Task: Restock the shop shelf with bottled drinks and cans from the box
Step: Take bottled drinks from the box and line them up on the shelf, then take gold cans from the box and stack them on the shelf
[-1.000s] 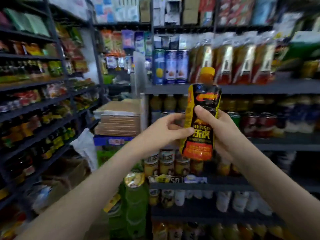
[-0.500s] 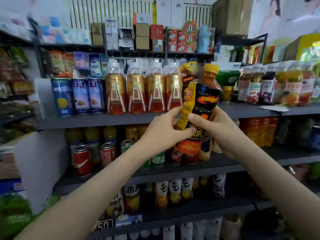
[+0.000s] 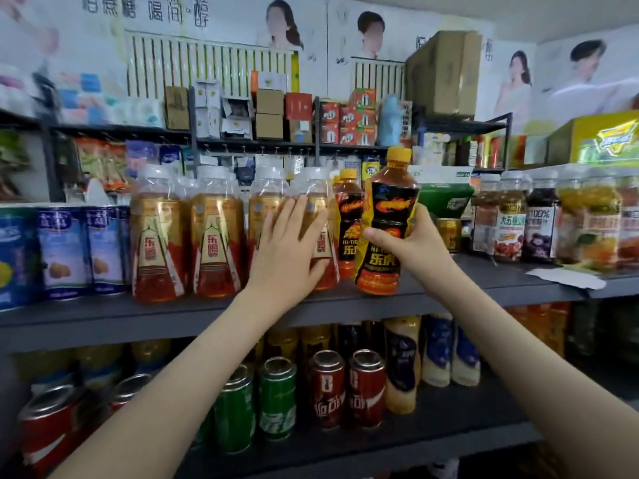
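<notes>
The right hand (image 3: 409,248) grips a bottle (image 3: 389,216) around its middle, thumb across the front of the black and orange label and fingers curled round the far side. The bottle has an orange cap and stands nearly upright, leaning a little left, its base low over the front of the shelf (image 3: 484,283); whether it touches the board cannot be told. Just behind it to the left stands a second bottle (image 3: 348,219) of the same kind.

The left hand (image 3: 287,252) is flat, its fingers straight and spread, pressed against the gold bottles (image 3: 157,236) that stand in a row on the same shelf. Blue cans (image 3: 62,252) stand further left, and jars (image 3: 511,221) to the right, beside a loose paper (image 3: 563,276). On the lower shelf (image 3: 449,440) stand red cans (image 3: 366,392) and green cans (image 3: 276,401).
</notes>
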`<state>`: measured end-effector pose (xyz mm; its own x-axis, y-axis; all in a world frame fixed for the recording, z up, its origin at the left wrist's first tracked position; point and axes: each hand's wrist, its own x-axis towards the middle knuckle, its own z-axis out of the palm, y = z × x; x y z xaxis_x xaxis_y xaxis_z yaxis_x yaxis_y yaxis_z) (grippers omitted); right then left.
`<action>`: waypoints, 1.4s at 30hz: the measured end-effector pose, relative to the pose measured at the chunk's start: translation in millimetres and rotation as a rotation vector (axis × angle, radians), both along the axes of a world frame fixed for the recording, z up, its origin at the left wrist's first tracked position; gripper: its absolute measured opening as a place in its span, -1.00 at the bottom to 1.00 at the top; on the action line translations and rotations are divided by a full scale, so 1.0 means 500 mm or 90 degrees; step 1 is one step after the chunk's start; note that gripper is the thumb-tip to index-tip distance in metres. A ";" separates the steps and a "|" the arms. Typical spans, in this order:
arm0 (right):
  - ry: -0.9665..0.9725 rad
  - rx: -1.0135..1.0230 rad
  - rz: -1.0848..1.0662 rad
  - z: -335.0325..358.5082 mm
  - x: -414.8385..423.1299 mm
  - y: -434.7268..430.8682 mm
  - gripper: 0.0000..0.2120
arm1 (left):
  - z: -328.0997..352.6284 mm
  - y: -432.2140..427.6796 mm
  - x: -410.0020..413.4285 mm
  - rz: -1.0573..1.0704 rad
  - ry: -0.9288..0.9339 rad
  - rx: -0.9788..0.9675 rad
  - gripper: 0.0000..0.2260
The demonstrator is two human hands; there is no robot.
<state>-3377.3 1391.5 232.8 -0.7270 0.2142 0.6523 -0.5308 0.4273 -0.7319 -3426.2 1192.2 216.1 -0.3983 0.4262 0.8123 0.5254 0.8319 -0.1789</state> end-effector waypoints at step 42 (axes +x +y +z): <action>0.097 0.454 0.393 -0.432 0.166 -0.527 -0.51 | -0.475 -0.409 0.425 0.409 -0.249 0.231 -0.49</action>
<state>-3294.6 1127.9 16.9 -0.4758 -0.6627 0.5783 -0.8795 0.3591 -0.3121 -3213.7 987.6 -21.4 -0.7569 -0.2413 0.6074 -0.1024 0.9617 0.2544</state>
